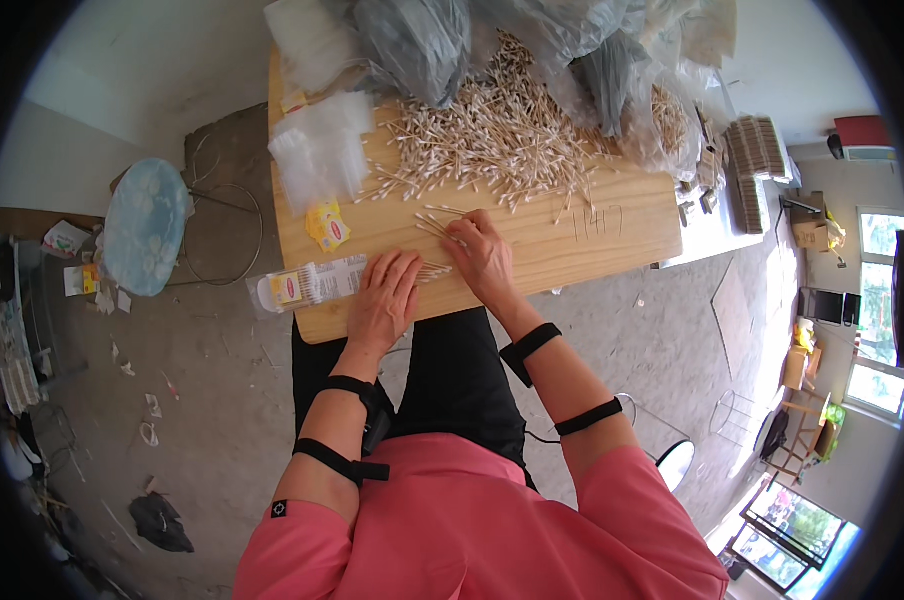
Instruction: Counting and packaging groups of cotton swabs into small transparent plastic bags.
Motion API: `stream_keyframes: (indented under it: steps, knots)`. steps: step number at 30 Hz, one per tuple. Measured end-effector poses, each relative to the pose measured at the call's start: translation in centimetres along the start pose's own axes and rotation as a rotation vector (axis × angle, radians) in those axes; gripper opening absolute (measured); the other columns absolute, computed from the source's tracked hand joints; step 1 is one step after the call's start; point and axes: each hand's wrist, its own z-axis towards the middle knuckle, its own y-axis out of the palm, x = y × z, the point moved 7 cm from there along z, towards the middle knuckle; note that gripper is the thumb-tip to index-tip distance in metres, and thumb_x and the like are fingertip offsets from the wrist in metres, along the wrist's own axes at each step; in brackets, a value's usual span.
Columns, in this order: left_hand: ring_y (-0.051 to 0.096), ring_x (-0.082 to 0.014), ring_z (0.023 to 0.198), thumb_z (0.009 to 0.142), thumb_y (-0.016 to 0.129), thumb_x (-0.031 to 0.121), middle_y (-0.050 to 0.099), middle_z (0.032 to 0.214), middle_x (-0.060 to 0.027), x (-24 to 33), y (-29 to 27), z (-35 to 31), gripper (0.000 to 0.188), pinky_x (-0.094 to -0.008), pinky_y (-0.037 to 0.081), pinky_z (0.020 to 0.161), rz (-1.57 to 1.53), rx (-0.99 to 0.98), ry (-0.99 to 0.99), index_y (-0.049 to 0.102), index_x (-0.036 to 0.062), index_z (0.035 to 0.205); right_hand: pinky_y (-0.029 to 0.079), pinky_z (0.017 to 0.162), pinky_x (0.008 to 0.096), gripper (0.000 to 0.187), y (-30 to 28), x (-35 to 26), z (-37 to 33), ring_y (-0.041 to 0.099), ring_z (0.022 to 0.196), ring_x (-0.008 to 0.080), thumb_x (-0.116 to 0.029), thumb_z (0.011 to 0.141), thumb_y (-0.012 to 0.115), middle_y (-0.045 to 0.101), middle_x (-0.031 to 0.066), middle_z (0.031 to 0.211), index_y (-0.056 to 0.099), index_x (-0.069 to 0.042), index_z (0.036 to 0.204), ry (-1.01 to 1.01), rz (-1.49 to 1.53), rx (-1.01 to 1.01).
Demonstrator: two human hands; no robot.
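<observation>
Near the front edge of the wooden table, my left hand (384, 290) is closed over a small bunch of cotton swabs (435, 271), whose tips stick out to its right. Beside that hand, to the left, lie clear plastic packets (340, 279) with print, and one filled with swabs bears a yellow label (286, 289). My right hand (484, 262) pinches a few cotton swabs (434, 226) that point left. The palm side of both hands is hidden. Beyond them spreads a big loose heap of cotton swabs (502, 135).
Yellow cards (327, 226) lie left of the heap, below a stack of clear plastic bags (322, 150). Large grey plastic bags (412, 45) cover the table's far side. A pale blue round stool (147, 228) stands to the left. Bundled packs (758, 150) sit at the far right.
</observation>
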Motion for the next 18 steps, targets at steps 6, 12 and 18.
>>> stream_keyframes:
  steps: [6,12,18]
  knots:
    - [0.043,-0.0252,0.131,0.086,0.063,0.011,0.05,0.137,-0.0039,-0.04,0.05,-0.02,0.043,-0.043,0.034,0.113,0.006,0.009,0.004,0.055,0.007,0.128,0.051,0.066,0.0409,0.01,0.54,0.13,-0.16,0.064,0.079,0.0304,-0.012,0.081,0.072,0.061,0.0077,0.093,0.067,-0.009,0.09,0.013,-0.019,0.028]
    - [0.042,-0.0255,0.132,0.085,0.063,0.011,0.05,0.137,-0.0039,-0.12,0.17,-0.1,0.044,-0.0429,0.034,0.113,-0.002,0.005,0.001,0.055,0.0065,0.128,0.052,0.065,0.0413,0.009,0.7,0.73,-0.44,0.065,0.076,0.0307,-0.013,0.081,0.073,0.061,0.0075,0.093,0.068,-0.008,0.087,0.119,0.022,0.066]
    - [0.042,-0.0257,0.132,0.085,0.063,0.011,0.049,0.138,-0.0041,-0.03,0.05,0.0,0.044,-0.0433,0.034,0.113,-0.012,0.008,0.005,0.055,0.0064,0.128,0.052,0.065,0.0415,0.008,0.64,0.47,-0.19,0.065,0.076,0.0312,-0.014,0.082,0.072,0.062,0.0086,0.091,0.067,-0.008,0.085,0.087,-0.017,0.063]
